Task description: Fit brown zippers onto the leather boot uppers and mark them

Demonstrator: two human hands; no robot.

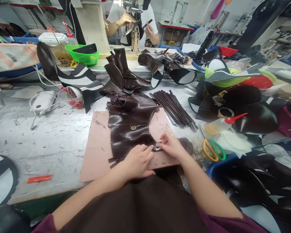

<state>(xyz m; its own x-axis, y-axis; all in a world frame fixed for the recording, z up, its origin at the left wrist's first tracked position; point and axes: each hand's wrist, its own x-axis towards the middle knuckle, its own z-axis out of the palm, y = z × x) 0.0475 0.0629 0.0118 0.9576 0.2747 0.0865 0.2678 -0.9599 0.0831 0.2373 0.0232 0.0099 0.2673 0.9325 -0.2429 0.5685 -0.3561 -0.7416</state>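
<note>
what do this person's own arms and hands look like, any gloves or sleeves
The left hand and right hand are bare, with no gloves, watch or bracelet showing. The forearms are uncovered too; plain deep purple sleeves end near the elbows.

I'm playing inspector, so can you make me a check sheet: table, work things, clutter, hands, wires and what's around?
Surface: silvery table with dark specks; pinkish board on it.
Work things: glossy dark brown pieces on the board; bundle of dark strips to the right.
Clutter: scissors, red-nozzled bottle, red object.
Hands: left hand lies on the pieces; right hand at their edge, grip unclear.
Wires: white cable beside a white device.
Around: another person at a machine; green basket.
</note>
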